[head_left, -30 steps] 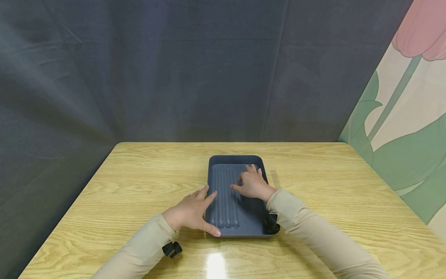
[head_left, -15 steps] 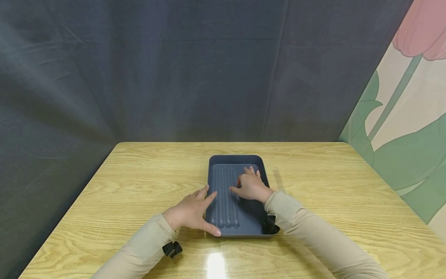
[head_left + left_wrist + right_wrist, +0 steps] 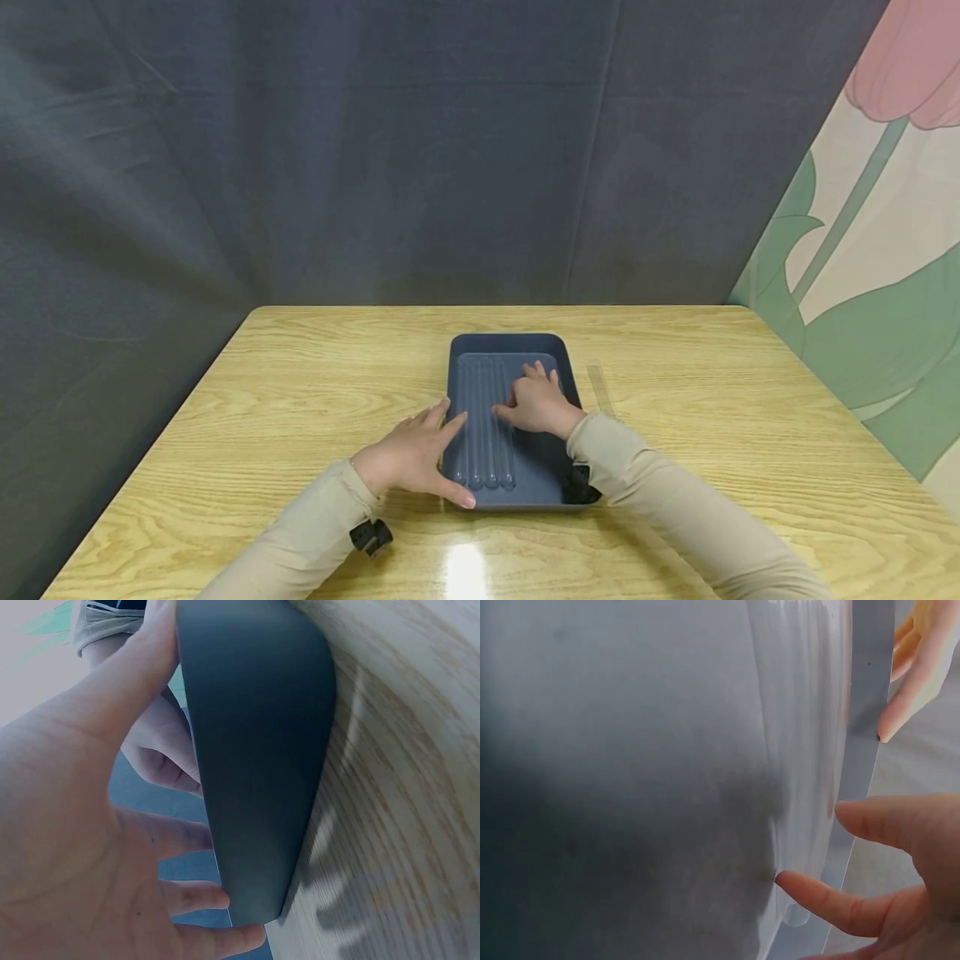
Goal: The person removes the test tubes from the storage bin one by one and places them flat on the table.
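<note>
A dark blue-grey tray (image 3: pixel 536 497) lies on the table, and several clear test tubes (image 3: pixel 483 433) lie side by side along its left half. My left hand (image 3: pixel 412 454) spreads against the tray's left side. In the left wrist view its thumb and fingers rest along the rim above the tray's side wall (image 3: pixel 255 750). Over the tubes, inside the tray, is my right hand (image 3: pixel 542 405). The right wrist view has its thumb (image 3: pixel 874 817) and index finger (image 3: pixel 832 900) apart, the index fingertip at the edge of the outermost tube.
The tray stands on a wood-grain table (image 3: pixel 315 375). Right of it lies a faint clear strip (image 3: pixel 600 387), partly behind the right sleeve. A dark curtain (image 3: pixel 420 167) hangs behind, and a flower-patterned wall (image 3: pixel 885 250) borders the right side.
My right hand has slid slightly toward me and to the left over the tubes. The left hand and tray have stayed in place. The clear strip appears shifted a little right.
</note>
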The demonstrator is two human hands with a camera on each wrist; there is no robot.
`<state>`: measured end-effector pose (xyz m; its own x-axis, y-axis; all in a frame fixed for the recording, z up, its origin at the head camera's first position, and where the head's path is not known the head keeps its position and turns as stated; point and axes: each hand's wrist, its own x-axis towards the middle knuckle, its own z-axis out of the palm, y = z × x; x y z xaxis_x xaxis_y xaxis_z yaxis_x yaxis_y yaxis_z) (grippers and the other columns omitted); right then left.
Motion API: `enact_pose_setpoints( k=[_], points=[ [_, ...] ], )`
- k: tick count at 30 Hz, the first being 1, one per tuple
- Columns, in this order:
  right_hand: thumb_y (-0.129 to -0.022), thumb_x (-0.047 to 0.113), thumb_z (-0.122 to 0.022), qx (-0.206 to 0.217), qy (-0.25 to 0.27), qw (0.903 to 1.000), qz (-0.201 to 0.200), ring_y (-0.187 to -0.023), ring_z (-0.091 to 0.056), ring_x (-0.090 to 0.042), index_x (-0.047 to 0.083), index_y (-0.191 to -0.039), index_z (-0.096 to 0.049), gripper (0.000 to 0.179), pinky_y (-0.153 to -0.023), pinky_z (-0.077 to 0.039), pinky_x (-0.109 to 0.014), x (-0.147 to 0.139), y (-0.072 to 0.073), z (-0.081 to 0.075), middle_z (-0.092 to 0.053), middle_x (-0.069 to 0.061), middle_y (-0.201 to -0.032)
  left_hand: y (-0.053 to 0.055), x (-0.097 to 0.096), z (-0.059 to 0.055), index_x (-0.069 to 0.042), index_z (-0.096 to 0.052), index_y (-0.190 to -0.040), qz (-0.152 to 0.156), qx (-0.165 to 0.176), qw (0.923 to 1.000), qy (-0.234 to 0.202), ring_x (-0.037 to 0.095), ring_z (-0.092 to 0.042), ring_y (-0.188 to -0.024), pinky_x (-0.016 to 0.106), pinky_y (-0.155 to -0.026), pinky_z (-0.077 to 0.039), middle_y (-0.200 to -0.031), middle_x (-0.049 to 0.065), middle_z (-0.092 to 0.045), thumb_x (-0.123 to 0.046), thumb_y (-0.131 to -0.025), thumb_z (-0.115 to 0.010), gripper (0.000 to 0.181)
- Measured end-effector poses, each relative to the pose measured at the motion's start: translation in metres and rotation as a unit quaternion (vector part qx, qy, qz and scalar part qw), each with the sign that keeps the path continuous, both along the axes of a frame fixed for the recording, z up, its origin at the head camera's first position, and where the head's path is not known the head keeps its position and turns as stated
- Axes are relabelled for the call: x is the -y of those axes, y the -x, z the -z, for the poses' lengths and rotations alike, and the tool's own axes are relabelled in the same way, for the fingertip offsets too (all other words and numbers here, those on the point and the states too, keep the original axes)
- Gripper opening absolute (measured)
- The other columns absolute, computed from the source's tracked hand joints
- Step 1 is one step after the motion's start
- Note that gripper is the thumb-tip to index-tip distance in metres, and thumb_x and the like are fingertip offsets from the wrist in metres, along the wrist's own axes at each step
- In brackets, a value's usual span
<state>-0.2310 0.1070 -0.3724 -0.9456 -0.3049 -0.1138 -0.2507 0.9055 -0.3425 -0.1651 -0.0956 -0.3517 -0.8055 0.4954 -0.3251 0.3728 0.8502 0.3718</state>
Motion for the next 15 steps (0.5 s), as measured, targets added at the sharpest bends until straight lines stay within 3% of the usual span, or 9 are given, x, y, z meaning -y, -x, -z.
enact_pose_setpoints(
  k=[15],
  points=[
    [-0.087,0.035,-0.065,-0.002,-0.005,1.0,0.002,-0.14,-0.02,-0.046,0.009,-0.064,-0.067,0.035,-0.112,-0.015,-0.063,0.0018,-0.0001,0.0033,-0.037,-0.03,-0.143,0.0017,-0.0001,0.0021,-0.011,-0.021,-0.15,-0.002,-0.006,1.0,-0.002,0.04,-0.016,-0.143,0.056,-0.113,-0.022,-0.157,0.019,-0.008,-0.06,-0.069,-0.072,0.108]
  ],
)
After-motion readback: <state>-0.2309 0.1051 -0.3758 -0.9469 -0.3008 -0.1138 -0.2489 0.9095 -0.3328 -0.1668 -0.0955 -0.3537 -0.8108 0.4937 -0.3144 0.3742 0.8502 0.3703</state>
